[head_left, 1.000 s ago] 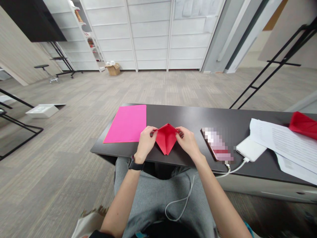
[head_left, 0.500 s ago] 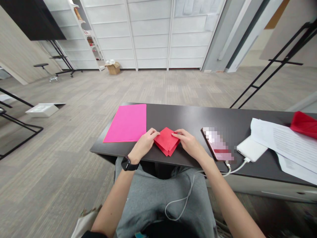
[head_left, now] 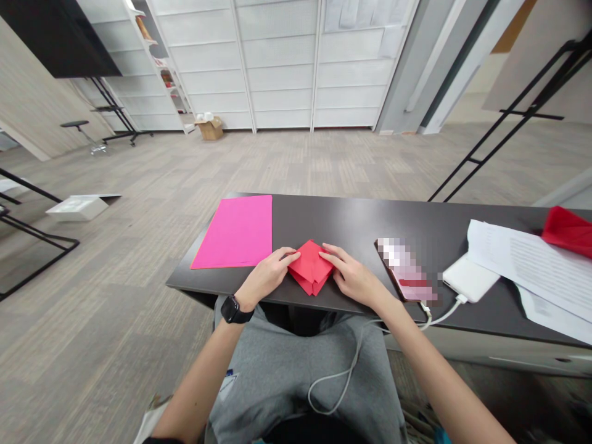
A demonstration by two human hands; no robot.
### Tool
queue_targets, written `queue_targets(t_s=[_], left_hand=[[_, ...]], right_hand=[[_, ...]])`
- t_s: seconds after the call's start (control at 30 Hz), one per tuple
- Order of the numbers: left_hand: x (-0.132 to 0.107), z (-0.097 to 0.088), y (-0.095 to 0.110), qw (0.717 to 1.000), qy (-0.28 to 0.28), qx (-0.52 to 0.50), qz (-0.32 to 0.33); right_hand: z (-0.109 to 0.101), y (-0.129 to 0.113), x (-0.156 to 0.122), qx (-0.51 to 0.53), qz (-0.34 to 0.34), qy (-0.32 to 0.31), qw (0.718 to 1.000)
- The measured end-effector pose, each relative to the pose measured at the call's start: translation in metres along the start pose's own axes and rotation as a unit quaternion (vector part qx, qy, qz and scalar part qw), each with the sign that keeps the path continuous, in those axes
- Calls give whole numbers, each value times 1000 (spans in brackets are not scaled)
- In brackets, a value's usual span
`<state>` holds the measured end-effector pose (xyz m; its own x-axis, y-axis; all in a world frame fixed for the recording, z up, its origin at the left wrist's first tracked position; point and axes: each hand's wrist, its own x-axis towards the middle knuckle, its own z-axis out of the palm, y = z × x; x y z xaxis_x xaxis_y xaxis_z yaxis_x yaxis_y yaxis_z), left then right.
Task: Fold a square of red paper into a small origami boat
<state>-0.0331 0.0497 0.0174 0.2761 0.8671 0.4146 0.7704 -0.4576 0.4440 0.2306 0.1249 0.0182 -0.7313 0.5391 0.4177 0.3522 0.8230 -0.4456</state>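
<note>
A red sheet of folded paper (head_left: 311, 266), diamond-shaped with layered lower edges, lies near the front edge of the dark table (head_left: 342, 222). My left hand (head_left: 272, 271) grips its left corner, thumb on top and fingers along the edge. At the opposite corner, my right hand (head_left: 349, 271) holds the paper the same way, fingertips on the upper right side. The undersides of both grips are hidden. Left of my hands lies a stack of bright pink paper (head_left: 235, 231), close to the left hand but apart from it.
Right of my hands lie a phone (head_left: 402, 271) and a white power bank (head_left: 472, 277), joined by a white cable (head_left: 351, 364) that loops over my lap. Farther right are printed sheets (head_left: 531, 265) and a red folded item (head_left: 571, 231).
Both hands still hold the folded paper, with slightly shifted fingers. The paper's corners look pressed a little closer inward, and the left wrist has moved slightly left.
</note>
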Motion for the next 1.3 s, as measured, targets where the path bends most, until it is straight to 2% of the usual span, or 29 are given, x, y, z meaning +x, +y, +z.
queue_targets(t_s=[0.07,0.13,0.23,0.33,0.5,0.6,0.67,0.77,0.87,0.97,1.07,1.3], left_hand=[[3,1,9,993,61,-68,-70],[8,1,19,973,110,-141,-149],[18,-4,30,947,128,-192,-222],[26,-12,34,936,134,-199,-256],[28,-16,32,935,117,-213,-259],[24,-12,27,955,74,-179,-222],[21,-9,21,981,32,-127,-145],[14,-5,11,999,-21,-44,-11],[7,-4,1,997,-47,20,63],[0,-4,-5,991,-62,63,98],[-4,-3,-6,989,-70,73,109],[-5,-5,0,987,-95,58,119]], right_hand=[[3,-7,4,58,61,44,995],[6,-11,11,128,157,89,975],[8,-12,24,199,250,110,941],[1,-10,33,194,265,107,938],[-12,-9,34,160,266,94,946],[-14,-8,31,132,251,58,957],[-12,-6,27,119,224,54,966],[-8,-2,20,72,107,38,991],[-3,3,11,-9,9,9,1000],[-1,7,2,-73,-32,-16,997],[-1,9,-4,-93,-54,-49,993],[-7,10,-12,-88,-46,-82,992]])
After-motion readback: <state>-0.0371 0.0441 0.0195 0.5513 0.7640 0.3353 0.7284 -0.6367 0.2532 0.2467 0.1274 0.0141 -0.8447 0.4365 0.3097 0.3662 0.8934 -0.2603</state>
